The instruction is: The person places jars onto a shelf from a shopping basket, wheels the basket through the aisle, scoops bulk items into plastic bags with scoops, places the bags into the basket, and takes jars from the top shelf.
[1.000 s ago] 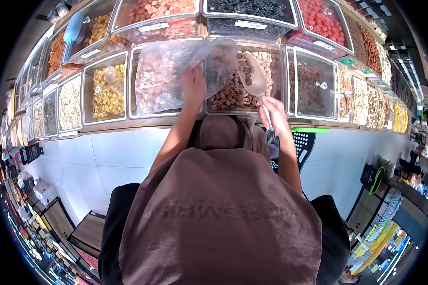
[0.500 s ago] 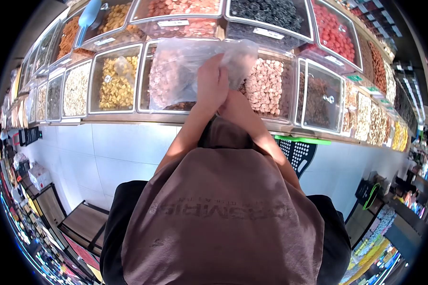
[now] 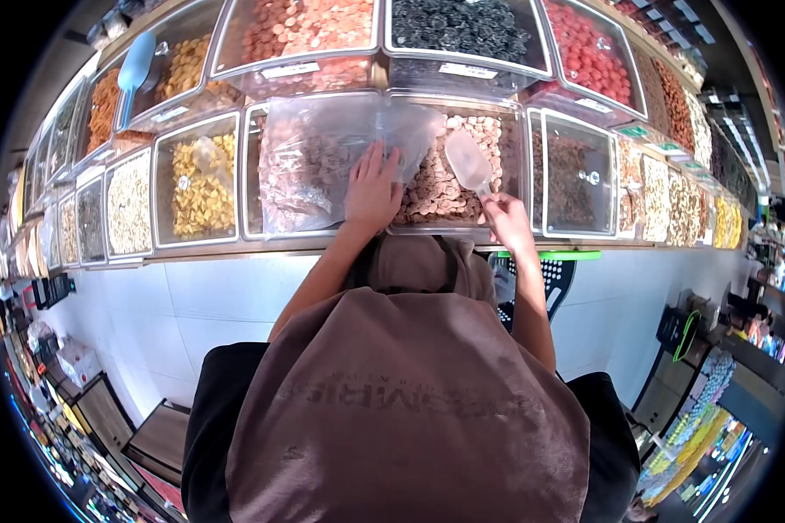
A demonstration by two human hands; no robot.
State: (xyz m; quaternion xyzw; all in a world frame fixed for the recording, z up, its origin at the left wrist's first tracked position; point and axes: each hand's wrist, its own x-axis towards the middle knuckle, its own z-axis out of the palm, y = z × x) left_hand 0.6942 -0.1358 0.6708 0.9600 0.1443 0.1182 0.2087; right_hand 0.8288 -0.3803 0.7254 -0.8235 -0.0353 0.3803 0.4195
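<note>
My left hand [image 3: 373, 187] lies on a large clear plastic bag [image 3: 310, 166], its fingers stretched out and slightly apart. The bag spreads across the left part of the near bins and over the corner of a bin of pinkish-brown round slices [image 3: 440, 187]. In my right hand [image 3: 508, 220] is the handle of a clear plastic scoop [image 3: 469, 161]. The scoop's bowl points away from me and sits over the slices, at the right side of that bin. Whether the bag holds anything is hard to tell, because slices show through it.
Left of the bag stands a lidded bin of yellow chips [image 3: 205, 187]. A lidded bin of dark pieces [image 3: 571, 183] is on the right. Behind are bins of orange slices [image 3: 310, 26], black dried fruit [image 3: 462, 30] and red fruit [image 3: 593, 61]. A blue scoop [image 3: 137, 65] rests at far left.
My hands were together on the bag and have moved apart. The right hand has moved right and now holds the scoop. The bag's right side has shifted left, uncovering more slices.
</note>
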